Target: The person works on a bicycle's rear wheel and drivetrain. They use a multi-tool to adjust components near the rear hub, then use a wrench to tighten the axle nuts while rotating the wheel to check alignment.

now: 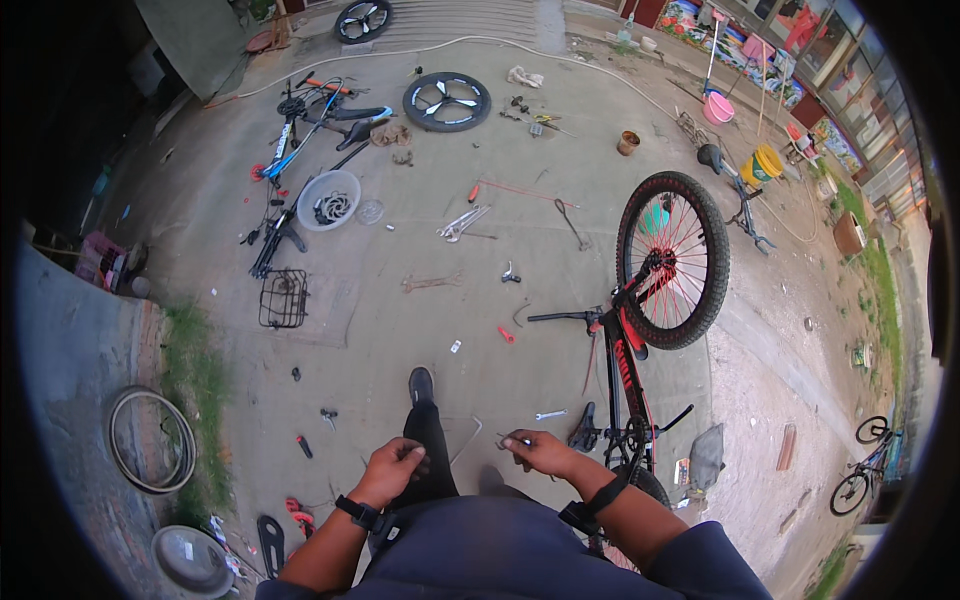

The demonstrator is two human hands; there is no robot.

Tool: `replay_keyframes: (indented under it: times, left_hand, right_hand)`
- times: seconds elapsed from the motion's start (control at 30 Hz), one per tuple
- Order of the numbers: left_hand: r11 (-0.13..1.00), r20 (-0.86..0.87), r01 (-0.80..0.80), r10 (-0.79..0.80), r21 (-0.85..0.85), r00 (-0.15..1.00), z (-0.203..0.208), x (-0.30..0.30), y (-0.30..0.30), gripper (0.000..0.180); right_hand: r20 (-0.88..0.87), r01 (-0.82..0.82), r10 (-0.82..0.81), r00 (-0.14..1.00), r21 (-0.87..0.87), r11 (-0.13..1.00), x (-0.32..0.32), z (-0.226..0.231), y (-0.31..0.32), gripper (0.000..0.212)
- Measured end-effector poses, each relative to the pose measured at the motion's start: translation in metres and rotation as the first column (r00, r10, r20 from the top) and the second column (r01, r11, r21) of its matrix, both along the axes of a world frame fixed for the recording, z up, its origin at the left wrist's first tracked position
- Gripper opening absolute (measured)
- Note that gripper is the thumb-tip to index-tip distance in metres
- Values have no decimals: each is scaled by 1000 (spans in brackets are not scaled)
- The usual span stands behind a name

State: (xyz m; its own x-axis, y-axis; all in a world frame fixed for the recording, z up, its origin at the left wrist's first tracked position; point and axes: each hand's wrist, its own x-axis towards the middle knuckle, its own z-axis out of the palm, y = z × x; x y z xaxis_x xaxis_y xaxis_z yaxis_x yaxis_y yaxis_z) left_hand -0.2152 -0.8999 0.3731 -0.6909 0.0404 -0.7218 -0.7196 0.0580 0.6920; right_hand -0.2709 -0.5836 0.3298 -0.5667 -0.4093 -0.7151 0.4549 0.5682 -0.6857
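My right hand [543, 453] is closed, with a small slim metal piece [516, 440] pinched between thumb and fingers; its exact kind is too small to tell. My left hand [396, 470] is held lower left of it, the fingers drawn together in a pinch; whatever they hold, if anything, is hidden. To the right of my right hand a black and red bicycle [626, 375] lies on its side, its spoked front wheel [714, 265] pointing away from me. A small spanner [551, 414] and a black bicycle saddle [584, 428] are on the ground between hand and frame.
Spanners [462, 223], a large wrench [432, 284] and a brake part [511, 272] lie ahead. Far left are a blue bicycle frame [297, 145], a plastic basin [348, 180] of parts and a wire basket [283, 298]. A loose wheel [446, 124] and a hose [470, 39] lie farther off.
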Motion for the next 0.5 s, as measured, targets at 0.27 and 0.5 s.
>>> replay_keyframes:
  times: [0.27,0.5]
  left_hand:
    - [968,160,116,-81,-224,984,-30,-130,-148,30]
    - [970,162,-3,43,-241,986,-29,-263,-198,27]
  right_hand:
    - [152,501,-536,831,216,838,-93,-22,34,49]
    - [190,633,-684,704,268,726,-183,15,11,52]
